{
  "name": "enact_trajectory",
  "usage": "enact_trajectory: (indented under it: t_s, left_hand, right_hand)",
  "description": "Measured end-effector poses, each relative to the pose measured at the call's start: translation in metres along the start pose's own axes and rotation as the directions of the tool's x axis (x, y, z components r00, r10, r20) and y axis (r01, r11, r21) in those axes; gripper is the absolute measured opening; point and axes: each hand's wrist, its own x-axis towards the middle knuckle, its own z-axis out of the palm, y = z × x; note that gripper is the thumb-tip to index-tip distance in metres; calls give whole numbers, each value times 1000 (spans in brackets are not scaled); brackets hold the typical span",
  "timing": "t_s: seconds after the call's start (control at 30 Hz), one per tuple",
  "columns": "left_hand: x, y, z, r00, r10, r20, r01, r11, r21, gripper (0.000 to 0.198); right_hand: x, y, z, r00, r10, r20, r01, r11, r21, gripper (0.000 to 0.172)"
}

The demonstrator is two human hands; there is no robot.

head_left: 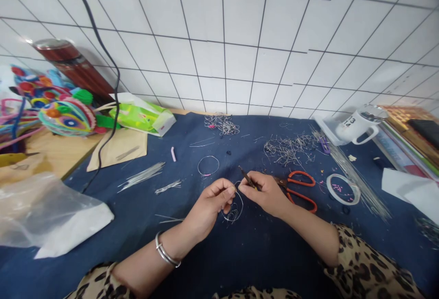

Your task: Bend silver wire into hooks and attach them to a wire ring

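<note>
My left hand (213, 200) pinches a thin silver wire coil (235, 207) that loops down between both hands. My right hand (265, 192) is closed round small dark pliers (247, 178), whose tip points up and left, close to the wire at my left fingertips. Both hands hover over a dark blue cloth (240, 253) covering the table. A silver bangle (165, 253) sits on my left wrist.
Orange-handled scissors (300, 189) lie right of my right hand. Nearby are a tape roll (343, 189), a wire ring (208, 165), straight wire bundles (142, 175), tangled wire piles (290, 147), a white mug (356, 126), a plastic bag (48, 214), colourful craft pieces (65, 116) and a black cable (109, 107).
</note>
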Motion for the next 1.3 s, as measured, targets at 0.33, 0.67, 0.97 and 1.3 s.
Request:
enact_trajectory:
  t_s: [0.33, 0.67, 0.97, 1.3]
  left_hand:
    - [-4, -9, 3, 985, 136, -103, -125, 986, 113, 16]
    - [-1, -8, 0, 988, 137, -74, -112, 956, 273, 17]
    - [3, 0, -3, 1000, 2, -11, -1, 994, 107, 7]
    - [2, 2, -2, 1000, -10, 3, 9, 992, 126, 18]
  right_hand:
    - [-3, -1, 5, 994, 100, 49, -105, 987, 119, 18]
    - [-3, 5, 12, 990, 140, 0, -134, 948, 287, 17]
    - [-1, 5, 13, 989, 147, 22, -146, 939, 312, 18]
    - [-1, 4, 10, 988, 147, 40, -153, 960, 234, 18]
